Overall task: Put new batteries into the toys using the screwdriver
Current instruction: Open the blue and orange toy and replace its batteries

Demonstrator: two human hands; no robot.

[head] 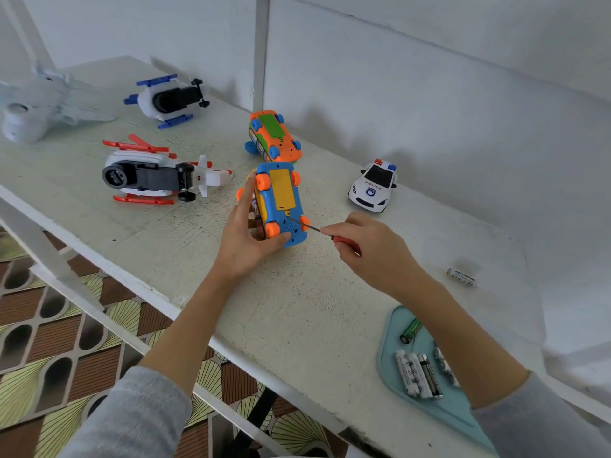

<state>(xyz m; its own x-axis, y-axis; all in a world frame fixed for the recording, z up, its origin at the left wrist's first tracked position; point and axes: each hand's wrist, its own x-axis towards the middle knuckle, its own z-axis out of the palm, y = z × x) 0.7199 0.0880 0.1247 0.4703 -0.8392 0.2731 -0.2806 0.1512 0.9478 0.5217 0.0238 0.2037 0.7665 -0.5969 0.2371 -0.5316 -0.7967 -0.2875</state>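
Screwdriver on the blue toy car's battery cover

Nearest me, spare batteries [419, 375] lie in a tray [390, 375] at my right. My right hand [367, 251] pinches the screwdriver [325, 233], its tip at the screw below the yellow cover; my left hand [246, 236] grips the blue toy car [281, 206], belly up on the surface [297, 309]. If the tip sits crooked it may slip and strip the screw. Beyond wait the other toys.

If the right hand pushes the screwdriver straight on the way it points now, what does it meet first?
Probably the blue toy car gripped by the left hand: the screwdriver in the right hand points its tip at the car's underside, just below the yellow battery cover.
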